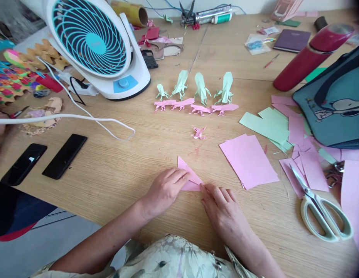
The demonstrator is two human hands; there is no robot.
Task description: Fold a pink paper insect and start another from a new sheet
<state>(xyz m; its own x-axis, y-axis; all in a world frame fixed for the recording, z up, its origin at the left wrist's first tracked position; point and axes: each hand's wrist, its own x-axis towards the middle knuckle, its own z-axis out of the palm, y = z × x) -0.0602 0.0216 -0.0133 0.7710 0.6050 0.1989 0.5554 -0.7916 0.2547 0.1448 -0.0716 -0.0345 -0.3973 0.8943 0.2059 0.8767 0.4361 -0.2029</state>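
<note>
A folded pink sheet of paper (pixel 189 174) lies on the table in front of me, with a triangular point at its far left. My left hand (pixel 167 186) lies over its left side, fingers stretched out and pressing on the fold. At the right corner, the thumb and forefinger of my right hand (pixel 219 200) pinch the paper. Just beyond is a small pink origami figure (pixel 199 132). To the right rests a stack of pink paper sheets (pixel 250 162).
Pink origami figures (pixel 182 104) and green ones (pixel 201 88) stand in rows farther back. Scissors (pixel 319 212) lie at right among paper scraps, near a blue bag (pixel 332 104) and a red flask (pixel 309 60). A fan (pixel 101 50) and two phones (pixel 64 156) are at left.
</note>
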